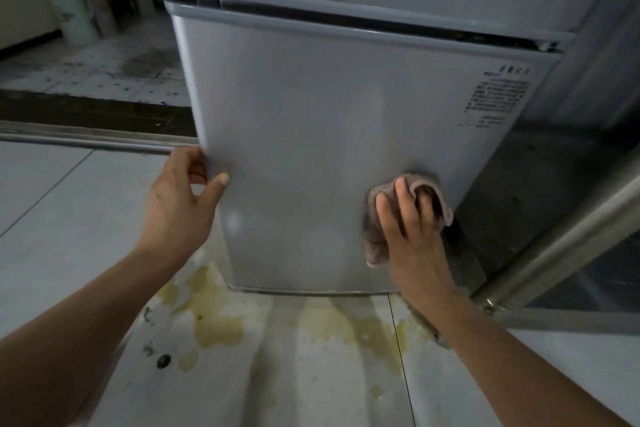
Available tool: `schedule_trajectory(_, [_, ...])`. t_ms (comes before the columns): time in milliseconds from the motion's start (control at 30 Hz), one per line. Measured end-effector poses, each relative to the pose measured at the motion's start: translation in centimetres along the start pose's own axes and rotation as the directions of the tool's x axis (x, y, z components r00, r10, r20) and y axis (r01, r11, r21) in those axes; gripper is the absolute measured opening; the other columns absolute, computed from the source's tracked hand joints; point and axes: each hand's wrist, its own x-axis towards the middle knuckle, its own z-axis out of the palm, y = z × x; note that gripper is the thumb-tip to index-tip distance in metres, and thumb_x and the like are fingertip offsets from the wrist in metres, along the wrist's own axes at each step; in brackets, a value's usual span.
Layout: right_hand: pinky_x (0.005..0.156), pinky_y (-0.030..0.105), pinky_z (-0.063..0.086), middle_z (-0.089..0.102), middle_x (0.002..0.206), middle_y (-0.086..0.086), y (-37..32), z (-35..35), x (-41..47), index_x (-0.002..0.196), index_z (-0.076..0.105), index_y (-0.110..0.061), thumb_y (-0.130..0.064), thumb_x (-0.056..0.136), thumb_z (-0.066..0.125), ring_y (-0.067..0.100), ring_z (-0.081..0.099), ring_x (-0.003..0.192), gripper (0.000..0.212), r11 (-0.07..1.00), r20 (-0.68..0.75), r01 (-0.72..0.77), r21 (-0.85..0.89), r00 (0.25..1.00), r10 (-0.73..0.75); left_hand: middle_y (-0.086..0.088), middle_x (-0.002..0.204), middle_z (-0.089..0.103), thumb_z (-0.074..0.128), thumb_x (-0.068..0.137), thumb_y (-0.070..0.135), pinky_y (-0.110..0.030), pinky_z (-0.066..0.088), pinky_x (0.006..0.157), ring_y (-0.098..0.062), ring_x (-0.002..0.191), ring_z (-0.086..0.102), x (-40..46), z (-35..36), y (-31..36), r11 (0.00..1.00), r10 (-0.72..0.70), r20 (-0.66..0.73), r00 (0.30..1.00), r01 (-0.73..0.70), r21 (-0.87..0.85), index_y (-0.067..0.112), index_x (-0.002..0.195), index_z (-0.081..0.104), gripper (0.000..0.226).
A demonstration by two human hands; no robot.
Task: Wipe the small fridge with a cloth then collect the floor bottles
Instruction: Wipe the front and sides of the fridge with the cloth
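The right hand (412, 218) is pressing the cloth (377, 218), fingers curled round it, against the fridge (311, 121) door's lower right while the left hand (180, 198) is pinching its left edge, so wiping is under way and the next stroke probably calls for sweeping across.

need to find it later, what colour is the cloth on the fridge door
Dusty pinkish-brown cloth, under the right hand; seen in the head view.

A small grey fridge (311, 132) stands upright on the floor, both doors closed (printed label at upper right). A crumpled brownish-pink cloth (377, 218) lies pressed against its lower door.
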Motion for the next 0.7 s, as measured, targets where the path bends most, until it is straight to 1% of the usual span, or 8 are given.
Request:
schedule_trajectory(100, [0.118,0.039,0.013,0.022,0.150,0.014,1.2,-1.8,4.0,0.145,0.024,-0.007,-0.007,0.094,0.043,0.032,0.018,0.138,0.054,0.996,-0.169,0.077,0.054,0.983,-0.067,-0.001,0.106,0.058,0.057,0.089,0.028,-0.034,0.047,0.078,-0.017,0.095,0.056,0.2,-0.1,-0.2,1.000,-0.010,0.003,1.000,0.010,-0.008,0.017,0.114,0.047,0.028])
schedule_trajectory(267, [0.117,0.051,0.011,0.016,0.147,0.024,-2.6,-1.4,8.0,0.141,0.022,0.000,-0.005,0.099,0.033,0.044,0.012,0.140,0.044,0.980,-0.307,-0.046,0.195,0.946,0.105,-0.002,0.106,0.059,0.059,0.087,0.029,-0.035,0.048,0.079,-0.017,0.093,0.057,0.6,0.2,-1.1,0.999,0.010,0.002,1.000,-0.010,-0.040,0.019,0.111,0.048,0.028])
schedule_trajectory(367, [0.111,0.051,0.028,0.030,0.149,0.019,-5.0,0.3,5.7,0.137,0.037,-0.004,-0.004,0.092,0.044,0.038,0.023,0.137,0.045,0.973,-0.193,0.186,0.140,0.969,-0.157,0.001,0.105,0.058,0.059,0.087,0.031,-0.034,0.049,0.078,-0.015,0.092,0.057,0.7,0.3,-1.6,0.998,0.030,-0.001,1.000,-0.030,-0.056,0.021,0.111,0.048,0.028])
schedule_trajectory(433, [0.092,0.049,0.049,0.047,0.141,0.011,-5.9,0.9,4.6,0.131,0.055,-0.009,-0.008,0.079,0.053,0.030,0.044,0.128,0.051,0.915,-0.053,0.384,0.126,0.923,-0.380,0.002,0.106,0.058,0.059,0.087,0.030,-0.031,0.047,0.076,-0.014,0.090,0.056,0.8,0.5,-1.7,0.998,0.036,-0.004,0.999,-0.036,-0.059,0.020,0.111,0.048,0.028])
schedule_trajectory(467, [0.081,0.048,0.054,0.052,0.136,0.008,-6.0,0.8,4.4,0.127,0.060,-0.010,-0.006,0.074,0.057,0.027,0.053,0.123,0.053,0.894,0.029,0.430,0.127,0.899,-0.437,0.003,0.106,0.057,0.059,0.087,0.029,-0.028,0.045,0.075,-0.012,0.089,0.056,0.8,0.5,-1.7,0.997,0.042,-0.003,0.999,-0.042,-0.061,0.020,0.111,0.048,0.028])
schedule_trajectory(533, [0.076,0.047,0.055,0.056,0.134,0.005,-5.7,0.3,4.5,0.125,0.061,-0.011,-0.004,0.067,0.067,0.023,0.059,0.117,0.058,0.863,0.135,0.485,0.138,0.854,-0.502,0.007,0.104,0.055,0.059,0.088,0.026,-0.020,0.041,0.071,-0.009,0.086,0.054,0.8,0.3,-1.8,0.997,0.060,0.004,0.998,-0.060,-0.055,0.020,0.111,0.048,0.027])
schedule_trajectory(633, [0.087,0.044,0.053,0.047,0.143,0.001,-3.5,-1.0,6.6,0.134,0.053,-0.016,-0.006,0.086,0.049,0.022,0.055,0.122,0.048,0.816,0.025,0.566,0.113,0.820,-0.572,0.006,0.108,0.056,0.060,0.087,0.018,-0.026,0.047,0.077,-0.010,0.091,0.055,0.6,-0.2,-2.4,0.997,0.080,0.073,0.994,-0.079,-0.022,0.021,0.116,0.050,0.030])
schedule_trajectory(700, [0.103,0.041,0.038,0.037,0.149,0.000,-2.6,-1.8,8.9,0.137,0.046,-0.020,-0.006,0.097,0.039,0.022,0.045,0.127,0.043,0.859,-0.105,0.511,0.010,0.855,-0.508,0.003,0.112,0.058,0.062,0.086,0.015,-0.032,0.051,0.082,-0.013,0.096,0.057,0.5,-0.5,-3.0,0.996,0.086,0.142,0.986,-0.090,0.024,0.019,0.119,0.051,0.035])
